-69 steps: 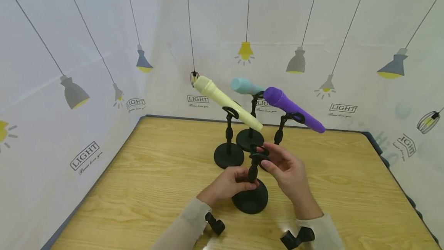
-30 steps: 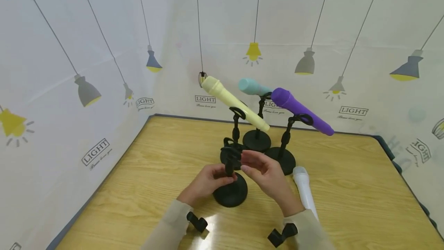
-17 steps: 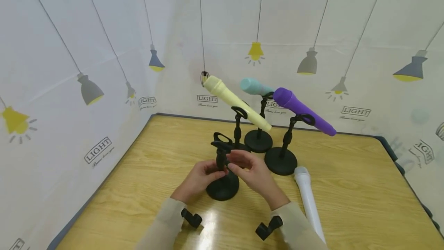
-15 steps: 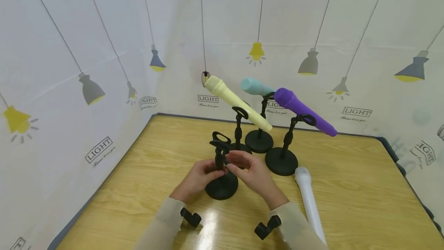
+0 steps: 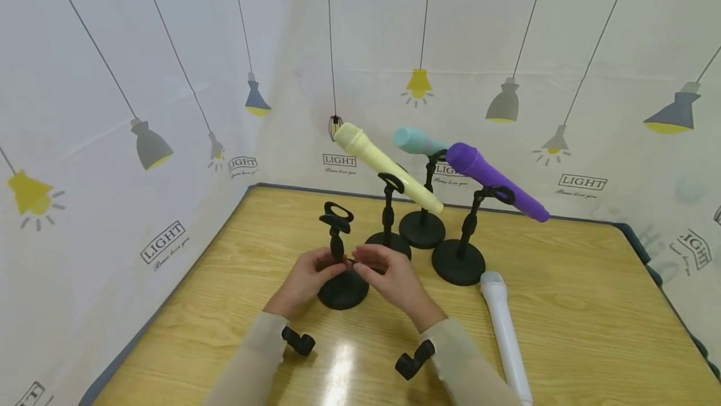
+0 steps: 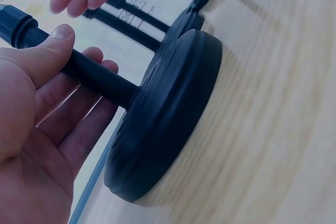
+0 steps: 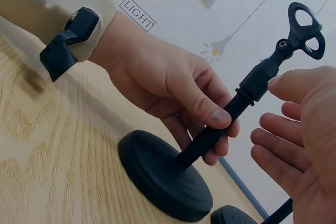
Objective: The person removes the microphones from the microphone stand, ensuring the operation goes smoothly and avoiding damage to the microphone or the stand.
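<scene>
A black microphone stand (image 5: 342, 294) with an unfilled clip on top is upright at the table's left middle. My left hand (image 5: 302, 279) grips its pole between thumb and fingers, just above the round base (image 6: 165, 116) in the left wrist view. My right hand (image 5: 394, 278) is on the pole's other side, fingers loosely bent and holding nothing. In the right wrist view its thumb overlaps the stand's collar (image 7: 257, 82); I cannot tell whether it touches. A white microphone (image 5: 505, 337) lies on the table right of my right forearm.
Behind the hands, three more black stands bear tilted microphones: pale yellow (image 5: 388, 165), light blue (image 5: 418, 141) and purple (image 5: 496, 181). The yellow one's base is nearest the held stand. Printed white sheeting (image 5: 360, 30) encloses the wooden table (image 5: 225, 306).
Both hands and the held stand have moved left and slightly away from me, beside the other stands. My right hand has come down from the clip. The white microphone has come into view.
</scene>
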Demonstrator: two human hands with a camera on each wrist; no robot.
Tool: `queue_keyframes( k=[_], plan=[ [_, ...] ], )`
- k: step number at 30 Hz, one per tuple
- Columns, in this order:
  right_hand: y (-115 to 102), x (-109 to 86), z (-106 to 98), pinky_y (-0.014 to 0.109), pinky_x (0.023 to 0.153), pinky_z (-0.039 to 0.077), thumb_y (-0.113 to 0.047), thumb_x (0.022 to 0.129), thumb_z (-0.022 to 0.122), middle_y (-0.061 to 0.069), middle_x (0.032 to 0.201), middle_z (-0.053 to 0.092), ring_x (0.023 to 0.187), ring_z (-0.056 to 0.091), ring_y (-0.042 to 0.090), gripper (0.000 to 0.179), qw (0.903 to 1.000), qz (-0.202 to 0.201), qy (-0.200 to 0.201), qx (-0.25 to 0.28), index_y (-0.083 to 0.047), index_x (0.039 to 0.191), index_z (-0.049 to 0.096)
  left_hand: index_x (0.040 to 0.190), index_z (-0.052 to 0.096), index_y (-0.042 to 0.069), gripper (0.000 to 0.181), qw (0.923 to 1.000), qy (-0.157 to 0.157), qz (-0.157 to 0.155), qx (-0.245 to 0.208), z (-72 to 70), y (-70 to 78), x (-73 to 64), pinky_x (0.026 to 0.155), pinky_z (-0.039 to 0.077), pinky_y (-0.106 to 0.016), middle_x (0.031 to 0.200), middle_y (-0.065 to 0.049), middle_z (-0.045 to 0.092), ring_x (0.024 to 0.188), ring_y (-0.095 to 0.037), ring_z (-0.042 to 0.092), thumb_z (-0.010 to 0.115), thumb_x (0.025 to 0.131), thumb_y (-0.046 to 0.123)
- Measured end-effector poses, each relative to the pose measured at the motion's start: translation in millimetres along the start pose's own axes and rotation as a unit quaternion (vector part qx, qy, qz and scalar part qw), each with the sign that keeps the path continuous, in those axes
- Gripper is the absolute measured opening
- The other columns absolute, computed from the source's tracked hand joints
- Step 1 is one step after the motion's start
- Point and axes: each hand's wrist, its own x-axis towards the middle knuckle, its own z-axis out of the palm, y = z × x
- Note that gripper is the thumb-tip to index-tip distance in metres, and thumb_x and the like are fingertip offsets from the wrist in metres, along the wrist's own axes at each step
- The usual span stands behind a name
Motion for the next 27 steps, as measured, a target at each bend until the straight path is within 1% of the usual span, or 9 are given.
queue_keyframes(
  k=[6,9,12,16,20,24,27],
  plan=[
    [1,5.3,6,0.054,0.108,0.058,-0.021,0.105,0.074,0.013,0.137,0.075,0.127,0.072,0.034,0.039,0.9997,0.021,-0.014,-0.005,-0.007,0.141,0.069,0.121,0.078,0.014,0.019,0.9992,0.032,-0.024,0.005,-14.5,-6.0,4.3,0.114,0.054,-0.054,0.12,-0.004,0.081,0.119,-0.023,0.073,0.072,0.106,0.024],
    [1,8.0,9,0.055,0.109,0.058,-0.02,0.105,0.074,0.013,0.136,0.075,0.127,0.072,0.034,0.038,0.9995,0.016,-0.026,-0.008,-0.006,0.139,0.069,0.123,0.077,0.014,0.021,0.9982,0.049,-0.035,0.003,-22.4,-10.2,7.0,0.116,0.052,-0.056,0.121,-0.005,0.081,0.122,-0.025,0.073,0.072,0.106,0.025],
    [1,10.9,12,0.053,0.11,0.058,-0.019,0.105,0.074,0.013,0.135,0.075,0.126,0.072,0.033,0.037,0.9994,0.004,-0.031,-0.013,-0.004,0.138,0.07,0.125,0.076,0.013,0.023,0.9972,0.062,-0.043,0.001,-30.1,-13.2,10.8,0.117,0.051,-0.056,0.122,-0.006,0.081,0.123,-0.026,0.074,0.072,0.106,0.025],
    [-1,14.5,17,0.049,0.109,0.059,-0.018,0.105,0.074,0.012,0.134,0.076,0.126,0.073,0.031,0.038,0.9995,-0.006,-0.028,-0.017,-0.002,0.139,0.069,0.13,0.074,0.006,0.031,0.996,0.078,-0.045,0.002,-39.0,-16.7,17.9,0.119,0.049,-0.056,0.124,-0.008,0.081,0.125,-0.027,0.073,0.071,0.107,0.026],
    [-1,17.9,22,0.049,0.108,0.059,-0.019,0.105,0.073,0.013,0.134,0.076,0.125,0.073,0.032,0.037,0.9996,-0.007,-0.025,-0.013,-0.003,0.139,0.069,0.134,0.071,0.0,0.036,0.9943,0.098,-0.042,0.002,-48.9,-21.4,24.6,0.119,0.05,-0.055,0.127,-0.012,0.08,0.126,-0.029,0.073,0.07,0.108,0.024],
    [-2,20.7,28,0.05,0.107,0.059,-0.02,0.106,0.072,0.013,0.134,0.076,0.124,0.073,0.032,0.036,0.9995,-0.002,-0.028,-0.014,-0.006,0.138,0.07,0.135,0.069,-0.003,0.036,0.9922,0.118,-0.039,0.005,-59.1,-26.0,30.8,0.118,0.051,-0.054,0.128,-0.016,0.079,0.125,-0.03,0.073,0.068,0.109,0.021],
    [-3,22.9,31,0.05,0.109,0.059,-0.02,0.106,0.072,0.013,0.135,0.075,0.125,0.073,0.032,0.036,0.9994,0.002,-0.032,-0.013,-0.005,0.139,0.07,0.135,0.068,-0.003,0.036,0.9907,0.129,-0.041,0.011,-65.8,-27.4,35.0,0.117,0.051,-0.054,0.129,-0.018,0.078,0.126,-0.033,0.072,0.067,0.109,0.021]
  ],
)
